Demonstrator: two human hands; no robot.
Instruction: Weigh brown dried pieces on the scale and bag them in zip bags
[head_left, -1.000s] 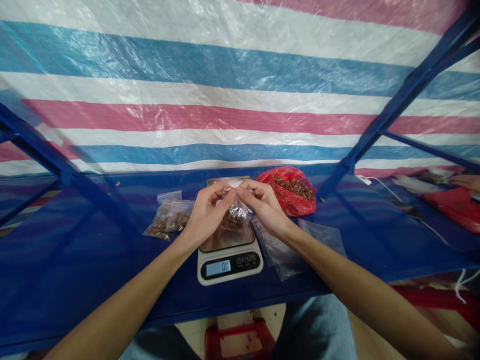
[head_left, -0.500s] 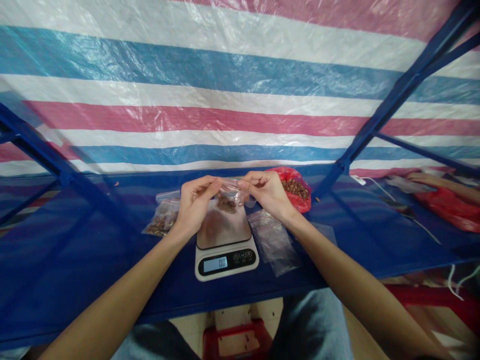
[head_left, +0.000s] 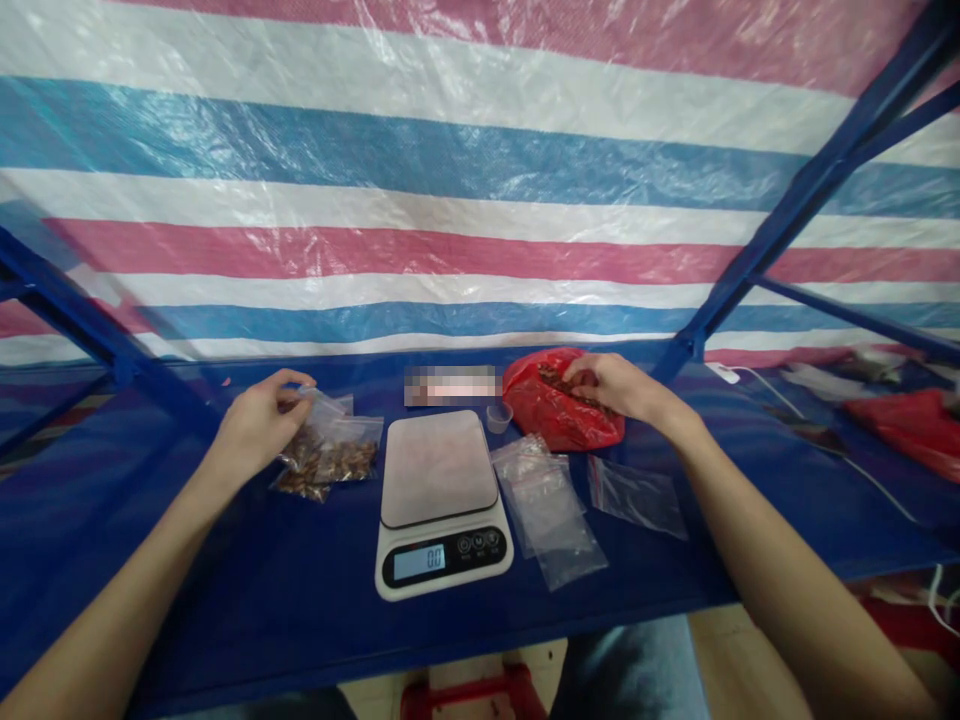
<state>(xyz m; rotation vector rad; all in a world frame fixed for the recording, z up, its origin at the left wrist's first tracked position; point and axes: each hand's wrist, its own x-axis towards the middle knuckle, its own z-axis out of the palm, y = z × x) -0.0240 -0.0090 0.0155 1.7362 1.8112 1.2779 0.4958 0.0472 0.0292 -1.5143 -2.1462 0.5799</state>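
Note:
My left hand (head_left: 259, 425) is at the left, its thumb and fingers closed on the top of a clear zip-lock bag (head_left: 306, 445) of brown kernels. That bag lies over or against other filled zip-lock bags (head_left: 351, 458). At the right, my right hand (head_left: 619, 385) reaches into a red plastic bag (head_left: 551, 425). Its fingers are curled together among loose brown kernels (head_left: 555, 378), and the fingertips are partly hidden. Between the hands stands a white kitchen scale (head_left: 442, 470) reading 0.0, its plate bare.
A small clear cup (head_left: 499, 416) stands behind the scale. Flat zip-lock bags (head_left: 551, 515) and a single one (head_left: 637, 497) lie to its right. Blue frame bars (head_left: 750, 260) slant up on both sides. A white cable (head_left: 772, 390) and another red bag (head_left: 907, 430) are at far right.
Both hands have parted from above the scale. The left carried the filled zip-lock bag to the bags at left; the right moved over into the red bag.

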